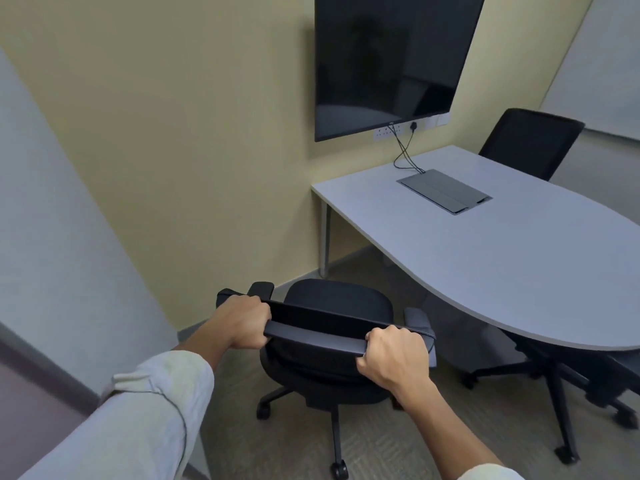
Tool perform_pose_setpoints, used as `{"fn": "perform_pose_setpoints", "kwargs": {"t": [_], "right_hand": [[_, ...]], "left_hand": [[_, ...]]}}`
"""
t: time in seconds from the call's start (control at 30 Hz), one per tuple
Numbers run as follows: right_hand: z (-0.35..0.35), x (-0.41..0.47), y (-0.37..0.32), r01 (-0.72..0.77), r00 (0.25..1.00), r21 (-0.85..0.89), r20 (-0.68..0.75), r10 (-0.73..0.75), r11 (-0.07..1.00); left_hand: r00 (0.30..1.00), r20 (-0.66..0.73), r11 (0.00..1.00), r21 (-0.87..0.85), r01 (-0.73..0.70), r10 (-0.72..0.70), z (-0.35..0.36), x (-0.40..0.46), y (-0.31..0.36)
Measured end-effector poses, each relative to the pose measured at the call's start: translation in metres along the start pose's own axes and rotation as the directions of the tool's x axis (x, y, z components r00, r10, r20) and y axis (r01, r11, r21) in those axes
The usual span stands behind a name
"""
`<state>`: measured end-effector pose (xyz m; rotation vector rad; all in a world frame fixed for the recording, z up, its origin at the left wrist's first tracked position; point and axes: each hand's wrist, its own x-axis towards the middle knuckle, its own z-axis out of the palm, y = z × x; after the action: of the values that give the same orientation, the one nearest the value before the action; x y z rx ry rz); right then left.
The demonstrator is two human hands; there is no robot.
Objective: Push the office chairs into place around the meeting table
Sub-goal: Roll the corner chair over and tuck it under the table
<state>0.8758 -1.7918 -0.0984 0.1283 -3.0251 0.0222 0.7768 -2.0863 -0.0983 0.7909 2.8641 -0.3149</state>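
A black office chair point(332, 303) on castors stands on the carpet in front of me, to the left of the grey-white meeting table point(485, 244) and apart from its edge. My left hand point(244, 322) grips the left end of the chair's top back rail. My right hand point(393, 355) grips the right end of the same rail. A second black chair point(530, 142) stands tucked at the table's far side. The star base of a third chair point(554, 372) shows under the table's rounded near end; its seat is hidden.
A dark wall screen point(391, 60) hangs above the table's far end, with cables dropping to a grey cable box point(445, 190) in the tabletop. A yellow wall runs behind the chair. A grey wall or door panel point(52, 237) stands close on the left.
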Motion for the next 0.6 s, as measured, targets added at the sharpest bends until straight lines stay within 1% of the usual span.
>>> {"fn": "perform_pose_setpoints", "kwargs": {"t": [0.23, 0.4, 0.6], "right_hand": [[0.008, 0.057, -0.034, -0.127, 0.992, 0.014, -0.006, 0.127, 0.992], [0.013, 0.11, -0.043, -0.177, 0.984, -0.016, 0.014, 0.177, 0.984], [0.024, 0.18, -0.043, -0.223, 0.975, 0.024, -0.002, 0.223, 0.975]], "left_hand": [[0.992, -0.025, 0.991, 0.051, -0.122, 0.123, -0.006, 0.066, -0.066], [0.984, -0.023, 0.982, 0.072, -0.175, 0.177, -0.009, 0.125, -0.106], [0.971, -0.017, 0.966, 0.099, -0.237, 0.24, -0.018, 0.206, -0.152]]}}
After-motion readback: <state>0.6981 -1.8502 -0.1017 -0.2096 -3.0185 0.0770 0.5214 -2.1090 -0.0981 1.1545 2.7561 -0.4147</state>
